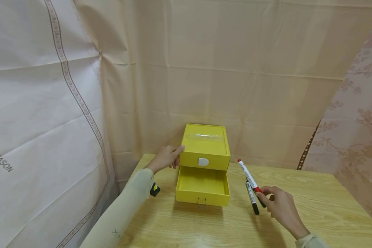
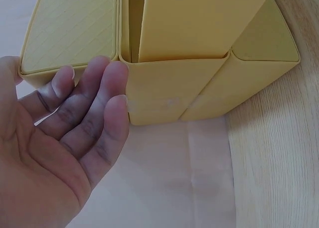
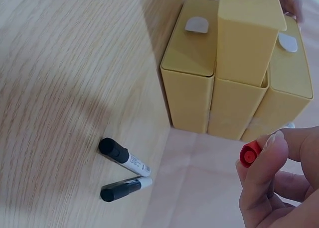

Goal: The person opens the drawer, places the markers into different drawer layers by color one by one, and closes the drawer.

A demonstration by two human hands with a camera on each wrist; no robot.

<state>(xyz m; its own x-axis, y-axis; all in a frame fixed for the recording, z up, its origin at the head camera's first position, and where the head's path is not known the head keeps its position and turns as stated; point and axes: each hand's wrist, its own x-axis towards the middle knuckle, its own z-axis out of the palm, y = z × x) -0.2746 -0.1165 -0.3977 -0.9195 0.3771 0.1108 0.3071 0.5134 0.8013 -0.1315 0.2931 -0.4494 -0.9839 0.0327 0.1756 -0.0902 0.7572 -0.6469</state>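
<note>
A yellow drawer unit [image 1: 204,146] stands on the table, its middle drawer [image 1: 189,197] pulled out and bare inside. My left hand [image 1: 165,158] rests against the unit's upper left side, thumb at the top edge. In the left wrist view its loosely bent fingers [image 2: 114,121] touch the side wall. Right of the unit, my right hand [image 1: 280,203] pinches a white marker [image 1: 247,174] by its red end [image 3: 249,154], holding it tilted above the table. Beneath it lie two black-capped markers [image 1: 251,198], close together; the right wrist view shows both black caps [image 3: 112,149].
A small black and yellow object [image 1: 155,189] sits by my left sleeve. The wooden table [image 1: 310,199] runs back to a beige cloth [image 1: 266,103]. A white printed cloth [image 1: 24,103] hangs at the left, a floral one [image 1: 359,137] at the right.
</note>
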